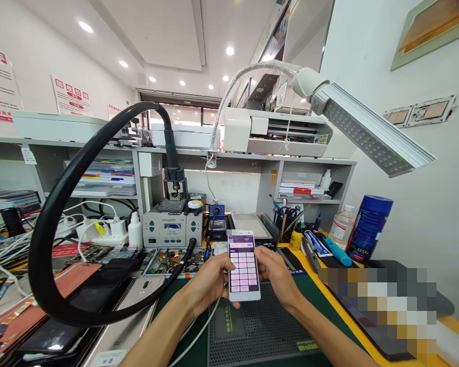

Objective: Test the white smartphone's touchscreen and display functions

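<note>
A white smartphone (244, 266) with a lit screen showing a grid of pink tiles is held upright above a dark work mat (260, 331). My left hand (210, 280) grips its left edge and underside, fingers curled round it. My right hand (273, 272) holds the right edge, fingers closed behind the phone. A white cable (199, 334) runs from below the phone toward me.
A thick black hose (61, 204) loops from a hot-air station (172, 227) at the left. Phones and circuit boards (168, 260) lie at the left. An LED lamp (367, 130) hangs at the upper right. Bottles, tools and a blue can (369, 227) stand at the right.
</note>
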### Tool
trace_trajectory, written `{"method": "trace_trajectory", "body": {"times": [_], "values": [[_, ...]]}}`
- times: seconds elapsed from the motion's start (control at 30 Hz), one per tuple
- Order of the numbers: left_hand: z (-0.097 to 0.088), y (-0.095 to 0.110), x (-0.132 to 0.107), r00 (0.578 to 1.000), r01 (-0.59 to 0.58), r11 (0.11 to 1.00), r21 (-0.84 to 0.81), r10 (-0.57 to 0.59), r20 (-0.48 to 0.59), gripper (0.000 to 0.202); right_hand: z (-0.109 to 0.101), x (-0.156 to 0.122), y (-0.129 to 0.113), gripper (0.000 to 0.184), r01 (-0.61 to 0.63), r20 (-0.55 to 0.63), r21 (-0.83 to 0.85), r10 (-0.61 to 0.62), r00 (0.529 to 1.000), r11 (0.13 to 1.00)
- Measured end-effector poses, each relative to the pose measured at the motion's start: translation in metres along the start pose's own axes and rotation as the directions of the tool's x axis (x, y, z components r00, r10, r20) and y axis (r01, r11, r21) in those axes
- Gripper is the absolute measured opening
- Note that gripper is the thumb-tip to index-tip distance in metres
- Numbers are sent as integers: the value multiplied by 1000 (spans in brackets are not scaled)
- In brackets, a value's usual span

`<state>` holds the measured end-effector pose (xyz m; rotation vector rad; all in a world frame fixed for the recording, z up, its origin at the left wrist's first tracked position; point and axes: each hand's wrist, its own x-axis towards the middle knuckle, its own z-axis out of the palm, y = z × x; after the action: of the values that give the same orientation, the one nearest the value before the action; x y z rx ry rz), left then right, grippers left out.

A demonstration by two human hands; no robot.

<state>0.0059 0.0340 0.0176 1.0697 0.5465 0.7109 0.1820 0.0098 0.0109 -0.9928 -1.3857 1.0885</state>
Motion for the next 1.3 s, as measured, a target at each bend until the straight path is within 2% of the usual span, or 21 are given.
{"method": "trace_trajectory", "body": {"times": [0.3,0.7,1.3], "values": [[1,2,-2,1000,15,999,-32,-14,23,36,1,0,-4,23,4,-7,-107,-5,1000,994],[-1,-2,-2,1000,14,998,-58,-13,24,37,4,1,2,30,12,-19,-138,-15,1000,990],[-5,-3,1,999,26,995,-99,-21,50,39,2,0,-2,31,-50,-14,-31,49,999,998]]}}
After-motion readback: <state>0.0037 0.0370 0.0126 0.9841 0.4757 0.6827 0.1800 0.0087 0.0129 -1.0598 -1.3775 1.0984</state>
